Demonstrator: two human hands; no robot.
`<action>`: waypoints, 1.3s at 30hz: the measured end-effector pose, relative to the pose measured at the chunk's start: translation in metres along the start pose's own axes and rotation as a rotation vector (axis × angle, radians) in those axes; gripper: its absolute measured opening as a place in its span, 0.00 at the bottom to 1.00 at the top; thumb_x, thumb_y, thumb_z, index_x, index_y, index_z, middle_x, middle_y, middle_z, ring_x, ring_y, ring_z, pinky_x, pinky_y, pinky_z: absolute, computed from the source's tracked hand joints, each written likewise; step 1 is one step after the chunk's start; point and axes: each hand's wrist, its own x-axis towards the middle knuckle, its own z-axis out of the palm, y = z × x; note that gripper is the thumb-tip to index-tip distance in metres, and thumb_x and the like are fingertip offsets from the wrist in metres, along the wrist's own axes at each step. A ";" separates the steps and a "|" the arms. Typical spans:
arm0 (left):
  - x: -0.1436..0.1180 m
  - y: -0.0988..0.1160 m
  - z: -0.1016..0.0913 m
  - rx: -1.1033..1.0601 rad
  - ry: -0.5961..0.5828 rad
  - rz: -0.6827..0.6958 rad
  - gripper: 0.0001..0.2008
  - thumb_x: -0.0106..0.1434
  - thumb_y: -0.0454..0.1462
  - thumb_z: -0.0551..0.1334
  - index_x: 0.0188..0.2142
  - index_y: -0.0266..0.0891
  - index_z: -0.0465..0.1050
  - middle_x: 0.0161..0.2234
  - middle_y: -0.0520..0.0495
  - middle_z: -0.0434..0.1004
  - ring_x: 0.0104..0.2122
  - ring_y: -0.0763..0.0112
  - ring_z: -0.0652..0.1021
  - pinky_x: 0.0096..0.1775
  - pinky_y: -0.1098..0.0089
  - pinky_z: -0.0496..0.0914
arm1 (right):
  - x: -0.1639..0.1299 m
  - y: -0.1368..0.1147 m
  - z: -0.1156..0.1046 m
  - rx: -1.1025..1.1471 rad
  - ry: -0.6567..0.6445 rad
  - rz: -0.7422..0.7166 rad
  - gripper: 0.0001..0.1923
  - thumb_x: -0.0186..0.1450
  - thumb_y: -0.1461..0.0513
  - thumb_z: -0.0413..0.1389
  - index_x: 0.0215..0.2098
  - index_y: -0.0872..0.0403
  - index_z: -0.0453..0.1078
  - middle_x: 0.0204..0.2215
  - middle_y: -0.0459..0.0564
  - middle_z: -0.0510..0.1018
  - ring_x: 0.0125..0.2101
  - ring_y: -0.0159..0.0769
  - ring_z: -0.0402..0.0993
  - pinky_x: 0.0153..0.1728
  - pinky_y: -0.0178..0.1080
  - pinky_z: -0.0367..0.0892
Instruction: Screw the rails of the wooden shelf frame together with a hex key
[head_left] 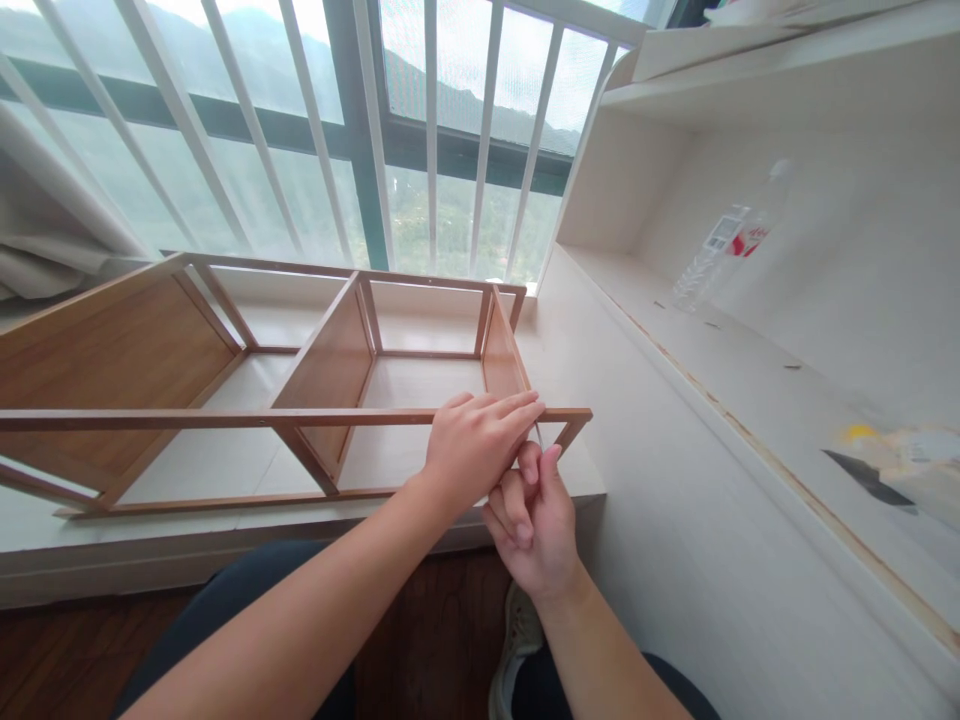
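Note:
A wooden shelf frame lies on its side on the white window ledge, with brown panels and thin rails. My left hand rests on the near top rail close to the frame's right end, fingers flat along it. My right hand sits just below, fingers curled and pinching a small thin metal piece under the rail by the corner brace. What that piece is I cannot make out.
A white shelving unit stands at the right, with a clear plastic bottle lying on it. Window bars and a curtain are behind the frame. My knees and a shoe are over the dark wood floor.

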 end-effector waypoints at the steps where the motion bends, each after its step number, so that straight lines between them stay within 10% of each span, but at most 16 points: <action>1: 0.000 0.000 0.001 0.008 0.002 0.000 0.10 0.68 0.42 0.64 0.48 0.48 0.80 0.52 0.55 0.82 0.37 0.70 0.82 0.37 0.64 0.67 | 0.000 0.001 -0.001 -0.002 -0.002 -0.004 0.24 0.72 0.41 0.49 0.29 0.48 0.55 0.08 0.33 0.61 0.10 0.25 0.38 0.12 0.27 0.46; 39: -0.001 -0.001 0.007 0.057 0.075 0.012 0.11 0.69 0.36 0.61 0.46 0.50 0.80 0.50 0.58 0.83 0.33 0.73 0.81 0.34 0.63 0.66 | -0.003 0.004 -0.012 -0.304 0.224 -0.221 0.19 0.72 0.49 0.55 0.30 0.52 0.65 0.16 0.39 0.66 0.14 0.24 0.56 0.14 0.27 0.53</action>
